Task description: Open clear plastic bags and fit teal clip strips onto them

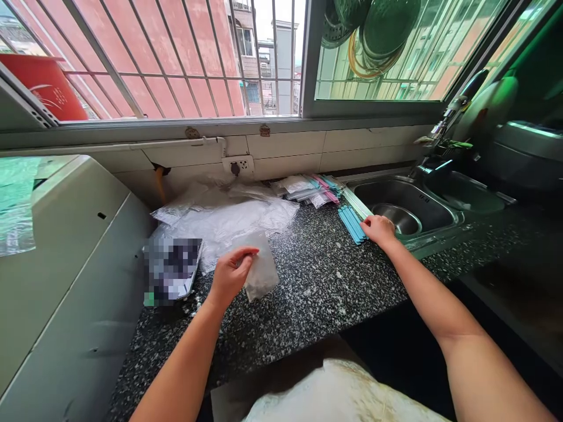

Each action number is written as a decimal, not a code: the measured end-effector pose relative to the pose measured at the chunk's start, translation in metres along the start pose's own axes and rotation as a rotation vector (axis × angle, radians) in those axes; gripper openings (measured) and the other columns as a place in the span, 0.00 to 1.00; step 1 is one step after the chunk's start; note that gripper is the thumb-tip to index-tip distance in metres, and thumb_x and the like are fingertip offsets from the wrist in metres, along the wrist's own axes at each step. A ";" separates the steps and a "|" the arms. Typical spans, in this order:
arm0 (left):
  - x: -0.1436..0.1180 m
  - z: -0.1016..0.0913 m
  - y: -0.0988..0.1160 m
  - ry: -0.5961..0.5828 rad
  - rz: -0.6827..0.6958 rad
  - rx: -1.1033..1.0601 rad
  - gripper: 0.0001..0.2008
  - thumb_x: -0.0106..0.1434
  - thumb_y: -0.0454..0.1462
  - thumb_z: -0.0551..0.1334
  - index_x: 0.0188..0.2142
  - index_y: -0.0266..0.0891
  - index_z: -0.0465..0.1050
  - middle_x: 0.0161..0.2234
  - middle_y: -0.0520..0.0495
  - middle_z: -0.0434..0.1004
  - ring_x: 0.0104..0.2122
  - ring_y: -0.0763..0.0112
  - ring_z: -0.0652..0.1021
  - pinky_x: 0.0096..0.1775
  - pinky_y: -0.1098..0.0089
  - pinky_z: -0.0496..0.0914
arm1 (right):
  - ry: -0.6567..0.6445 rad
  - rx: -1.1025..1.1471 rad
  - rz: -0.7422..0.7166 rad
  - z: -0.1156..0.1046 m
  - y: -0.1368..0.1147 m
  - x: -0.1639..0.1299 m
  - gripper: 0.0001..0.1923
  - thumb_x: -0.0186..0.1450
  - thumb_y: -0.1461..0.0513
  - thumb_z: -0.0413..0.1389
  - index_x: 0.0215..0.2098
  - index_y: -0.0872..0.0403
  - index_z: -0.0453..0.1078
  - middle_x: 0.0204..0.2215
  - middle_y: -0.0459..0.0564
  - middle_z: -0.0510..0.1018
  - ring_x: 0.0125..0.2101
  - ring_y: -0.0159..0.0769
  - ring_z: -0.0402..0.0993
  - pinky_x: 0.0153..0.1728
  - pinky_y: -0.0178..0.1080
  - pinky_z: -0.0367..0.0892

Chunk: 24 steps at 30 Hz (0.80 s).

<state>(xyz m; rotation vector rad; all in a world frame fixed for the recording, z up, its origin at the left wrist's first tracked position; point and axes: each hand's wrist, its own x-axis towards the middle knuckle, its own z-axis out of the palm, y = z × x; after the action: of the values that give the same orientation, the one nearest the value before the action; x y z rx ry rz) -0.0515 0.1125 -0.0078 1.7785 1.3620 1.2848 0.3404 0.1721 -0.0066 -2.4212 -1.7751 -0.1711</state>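
A: What are the hands doing at this moment?

B: The left hand, at centre-left of the frame, pinches a small clear bag by its upper edge between thumb and fingers, holding it just above the countertop. The right hand, right of centre, lies with its fingers curled down onto a stack of blue sticks beside the sink. Whether it has closed on one stick or only rests on them, I cannot tell.

A: So which step does that look like?

B: I judge it as fetching a stick while the bag is held ready, one bag and one stick being brought together.

A: What does the next move call for?

B: Probably separating a single stick from the stack, and getting the bag's mouth open, which one pinching hand may find awkward with such thin film.

A: And around them?

B: Behind the bag, toward upper centre, lies a heap of clear bags. Further right, near the wall, packets with pink and blue sticks lie in a loose pile. A blurred flat object sits left of the left hand, beside a grey appliance.
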 end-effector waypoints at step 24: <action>0.002 0.008 -0.014 -0.016 -0.064 -0.043 0.12 0.51 0.36 0.55 0.29 0.38 0.78 0.29 0.47 0.81 0.31 0.67 0.79 0.36 0.68 0.72 | 0.123 -0.056 0.028 -0.008 -0.005 -0.001 0.18 0.62 0.58 0.47 0.38 0.60 0.74 0.38 0.61 0.78 0.40 0.48 0.72 0.33 0.40 0.61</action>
<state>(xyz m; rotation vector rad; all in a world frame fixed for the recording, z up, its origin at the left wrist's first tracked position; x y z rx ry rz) -0.0495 0.1200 -0.0218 1.6992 1.3619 1.2543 0.3351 0.1710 0.0011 -2.4153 -1.7051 -0.3628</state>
